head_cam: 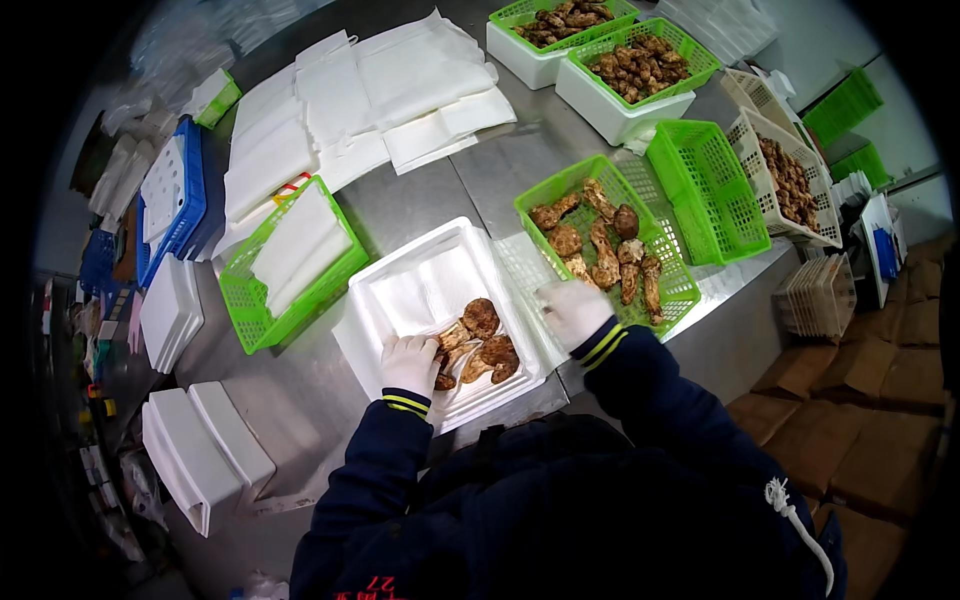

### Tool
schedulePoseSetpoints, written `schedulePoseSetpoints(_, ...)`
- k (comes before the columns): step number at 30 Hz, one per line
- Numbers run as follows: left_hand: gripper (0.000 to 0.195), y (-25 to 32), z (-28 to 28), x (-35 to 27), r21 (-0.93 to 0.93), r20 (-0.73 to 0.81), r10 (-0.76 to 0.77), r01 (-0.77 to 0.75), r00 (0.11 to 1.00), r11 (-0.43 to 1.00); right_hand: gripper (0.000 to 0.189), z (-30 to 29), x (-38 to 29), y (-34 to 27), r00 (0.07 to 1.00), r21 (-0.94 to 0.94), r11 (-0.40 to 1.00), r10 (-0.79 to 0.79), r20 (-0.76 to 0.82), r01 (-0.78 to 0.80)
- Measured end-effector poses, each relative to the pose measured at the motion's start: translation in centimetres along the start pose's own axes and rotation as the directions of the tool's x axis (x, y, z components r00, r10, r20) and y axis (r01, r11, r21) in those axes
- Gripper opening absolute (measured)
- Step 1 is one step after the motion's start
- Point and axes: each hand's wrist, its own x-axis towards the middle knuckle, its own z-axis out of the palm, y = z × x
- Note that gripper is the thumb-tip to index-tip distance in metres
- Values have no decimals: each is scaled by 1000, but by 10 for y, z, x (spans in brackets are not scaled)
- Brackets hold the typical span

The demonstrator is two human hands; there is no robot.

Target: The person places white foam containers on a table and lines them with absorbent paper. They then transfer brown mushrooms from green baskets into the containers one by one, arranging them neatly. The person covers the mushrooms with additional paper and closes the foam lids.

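A white foam box (420, 277) lined with white paper stands in front of me, with several brown mushrooms (480, 319) lying at its near end. My left hand (409, 364), in a white glove, rests over the mushrooms at the left side of that box; whether its fingers hold one is hidden. To the right, my right hand (576, 311), also gloved, is beside the near left edge of a green plastic basket (540, 196) that contains several mushrooms (604, 255). Its fingers are partly blurred, and no mushroom shows in them.
A green basket with white sheets (304, 247) stands left of the box, below stacked white sheets (427, 67). Foam lids (171, 311) and foam boxes (195, 450) are at the left. An empty green basket (709, 191) and mushroom-filled baskets (637, 64) stand at the right and back.
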Motion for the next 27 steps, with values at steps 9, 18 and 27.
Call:
schedulePoseSetpoints(9, 23, 5, 15, 5, 145, 352, -154, 109, 923, 983, 30, 124, 49, -59, 914, -429, 844, -156, 375, 320)
schedulePoseSetpoints(18, 23, -1, 8, 8, -22, 226, -114, 122, 967, 992, 28, 117, 44, -52, 920, -405, 829, -318, 227, 386)
schedulePoseSetpoints(27, 38, -20, -27, -18, -218, -204, -258, 213, 944, 952, 13, 71, 24, -44, 894, -36, 960, -246, 375, 279)
